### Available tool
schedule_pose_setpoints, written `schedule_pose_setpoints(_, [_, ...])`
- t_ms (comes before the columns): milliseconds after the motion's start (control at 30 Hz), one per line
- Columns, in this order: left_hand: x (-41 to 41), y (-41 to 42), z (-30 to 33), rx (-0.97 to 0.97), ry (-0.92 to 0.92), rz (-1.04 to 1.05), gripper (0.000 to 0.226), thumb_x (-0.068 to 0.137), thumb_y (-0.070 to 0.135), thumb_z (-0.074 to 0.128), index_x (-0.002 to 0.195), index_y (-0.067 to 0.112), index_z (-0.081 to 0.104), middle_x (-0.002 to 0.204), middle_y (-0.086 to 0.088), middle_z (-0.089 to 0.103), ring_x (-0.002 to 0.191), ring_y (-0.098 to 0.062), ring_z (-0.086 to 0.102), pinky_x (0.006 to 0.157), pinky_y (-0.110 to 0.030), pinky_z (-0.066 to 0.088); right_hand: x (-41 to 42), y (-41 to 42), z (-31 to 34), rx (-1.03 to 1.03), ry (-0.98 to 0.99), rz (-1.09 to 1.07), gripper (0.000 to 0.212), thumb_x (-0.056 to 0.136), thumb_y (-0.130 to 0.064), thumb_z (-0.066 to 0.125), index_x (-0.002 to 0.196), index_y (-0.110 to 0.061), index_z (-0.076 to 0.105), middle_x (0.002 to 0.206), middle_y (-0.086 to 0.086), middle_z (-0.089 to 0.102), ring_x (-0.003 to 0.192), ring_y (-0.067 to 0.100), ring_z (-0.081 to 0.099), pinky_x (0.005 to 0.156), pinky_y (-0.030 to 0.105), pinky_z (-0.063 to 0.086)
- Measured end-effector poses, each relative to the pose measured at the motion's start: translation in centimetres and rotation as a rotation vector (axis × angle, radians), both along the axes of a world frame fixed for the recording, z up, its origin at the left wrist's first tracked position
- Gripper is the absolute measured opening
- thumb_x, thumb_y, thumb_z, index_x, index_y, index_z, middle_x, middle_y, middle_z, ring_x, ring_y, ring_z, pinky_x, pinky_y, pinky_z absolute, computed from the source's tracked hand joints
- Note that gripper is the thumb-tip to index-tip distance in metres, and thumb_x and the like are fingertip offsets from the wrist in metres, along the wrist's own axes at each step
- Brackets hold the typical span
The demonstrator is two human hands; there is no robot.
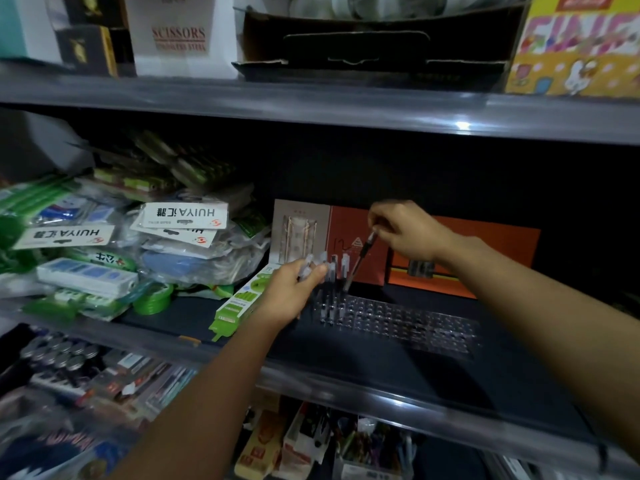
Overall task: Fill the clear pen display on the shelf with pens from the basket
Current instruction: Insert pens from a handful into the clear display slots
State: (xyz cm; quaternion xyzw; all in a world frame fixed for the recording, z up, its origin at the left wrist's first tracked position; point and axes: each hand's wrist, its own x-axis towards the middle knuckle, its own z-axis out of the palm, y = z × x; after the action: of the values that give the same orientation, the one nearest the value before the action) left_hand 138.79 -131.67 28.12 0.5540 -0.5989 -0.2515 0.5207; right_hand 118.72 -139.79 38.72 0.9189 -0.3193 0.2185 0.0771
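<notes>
The clear pen display point(408, 320), a flat tray full of round holes, lies on the dark middle shelf. Several clear-capped pens point(334, 271) stand upright in its left end. My right hand point(408, 230) pinches the top of a dark pen point(360, 259), held tilted with its tip down at the display's back left holes. My left hand point(294, 289) grips a small bundle of clear-capped pens point(308, 265) just left of the standing ones. The basket is not in view.
Orange and beige boxes point(450, 258) stand behind the display. A green pack point(239, 306) lies to its left, beside piled bagged stationery point(173, 237). The upper shelf edge point(311, 105) overhangs. More pens and packs fill the shelf below point(346, 441).
</notes>
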Motion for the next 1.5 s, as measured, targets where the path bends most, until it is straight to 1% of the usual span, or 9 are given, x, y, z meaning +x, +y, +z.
schedule_pose_setpoints(100, [-0.4, -0.3, 0.1, -0.017, -0.059, 0.005, 0.05, 0.084, 0.054, 0.057, 0.073, 0.005, 0.06, 0.066, -0.002, 0.061, 0.064, -0.01, 0.056, 0.067, -0.026, 0.04, 0.3, -0.1, -0.6, 0.009, 0.038, -0.022, 0.007, 0.087, -0.003, 0.052, 0.09, -0.007, 0.058, 0.087, 0.005, 0.056, 0.079, 0.023, 0.054, 0.071, 0.038, 0.045])
schedule_pose_setpoints(200, [-0.8, -0.3, 0.1, -0.013, -0.051, 0.002, 0.066, 0.081, 0.053, 0.063, 0.089, -0.012, 0.054, 0.086, -0.026, 0.063, 0.086, -0.031, 0.064, 0.074, -0.039, 0.046, 0.9, -0.3, -1.2, 0.023, 0.061, -0.024, 0.008, 0.087, -0.003, 0.051, 0.089, -0.008, 0.056, 0.088, 0.004, 0.054, 0.079, 0.022, 0.053, 0.071, 0.039, 0.046])
schedule_pose_setpoints(333, [-0.8, -0.7, -0.2, 0.001, -0.057, -0.007, 0.053, 0.086, 0.032, 0.066, 0.113, -0.012, 0.053, 0.115, -0.019, 0.061, 0.112, -0.032, 0.056, 0.093, -0.042, 0.046, 1.7, -0.6, -1.9, 0.055, 0.084, -0.022, 0.009, 0.087, -0.002, 0.051, 0.089, -0.01, 0.054, 0.088, 0.003, 0.055, 0.08, 0.024, 0.054, 0.07, 0.04, 0.047])
schedule_pose_setpoints(500, [-0.2, -1.1, -0.6, 0.003, -0.099, -0.031, 0.01, 0.09, 0.02, 0.062, 0.087, 0.017, 0.053, 0.076, 0.013, 0.057, 0.074, -0.002, 0.055, 0.064, -0.011, 0.038, 2.4, -0.9, -2.3, 0.065, 0.11, -0.03, 0.011, 0.088, -0.002, 0.05, 0.088, -0.013, 0.051, 0.088, -0.001, 0.051, 0.079, 0.021, 0.052, 0.07, 0.038, 0.046])
schedule_pose_setpoints(667, [0.2, -1.3, -1.3, 0.028, -0.094, -0.09, 0.005, 0.092, 0.011, 0.056, 0.088, 0.011, 0.052, 0.08, 0.002, 0.055, 0.076, -0.008, 0.051, 0.07, -0.024, 0.04, 2.6, -1.3, -2.0, 0.084, 0.132, -0.017, 0.011, 0.087, -0.004, 0.05, 0.085, -0.014, 0.053, 0.085, -0.001, 0.054, 0.078, 0.021, 0.054, 0.071, 0.042, 0.049])
schedule_pose_setpoints(867, [0.0, -1.2, -1.6, 0.062, -0.037, -0.1, 0.018, 0.096, 0.017, 0.052, 0.108, 0.003, 0.056, 0.103, -0.01, 0.062, 0.09, -0.011, 0.055, 0.072, -0.013, 0.04, 2.2, -1.4, -2.1, 0.091, 0.151, -0.023, 0.014, 0.086, -0.003, 0.051, 0.081, -0.017, 0.05, 0.081, -0.003, 0.053, 0.076, 0.021, 0.052, 0.07, 0.043, 0.049])
schedule_pose_setpoints(1100, [-0.2, -1.4, -1.7, 0.068, -0.059, -0.12, 0.019, 0.097, 0.021, 0.049, 0.101, 0.007, 0.062, 0.096, -0.003, 0.064, 0.088, -0.008, 0.057, 0.073, -0.012, 0.04, 2.7, -1.8, -3.2, 0.126, 0.16, -0.033, 0.014, 0.085, 0.001, 0.051, 0.09, -0.011, 0.058, 0.092, 0.003, 0.056, 0.083, 0.023, 0.055, 0.075, 0.044, 0.05])
schedule_pose_setpoints(1300, [0.3, -1.5, -1.7, 0.042, -0.118, -0.141, 0.019, 0.098, 0.016, 0.047, 0.09, 0.009, 0.063, 0.071, 0.014, 0.053, 0.063, 0.008, 0.05, 0.059, -0.007, 0.035, 3.9, -1.7, -4.5, 0.168, 0.173, -0.037, 0.014, 0.089, 0.0, 0.052, 0.093, -0.011, 0.059, 0.095, 0.001, 0.053, 0.086, 0.02, 0.055, 0.078, 0.042, 0.05])
schedule_pose_setpoints(1500, [0.7, -1.3, -1.6, 0.006, -0.081, -0.147, 0.019, 0.099, 0.012, 0.044, 0.093, 0.006, 0.061, 0.066, 0.012, 0.048, 0.059, 0.0, 0.049, 0.056, -0.005, 0.039, 4.7, -1.7, -4.5, 0.152, 0.164, -0.037, 0.014, 0.088, 0.001, 0.051, 0.093, -0.008, 0.061, 0.095, 0.003, 0.056, 0.085, 0.021, 0.056, 0.076, 0.041, 0.05])
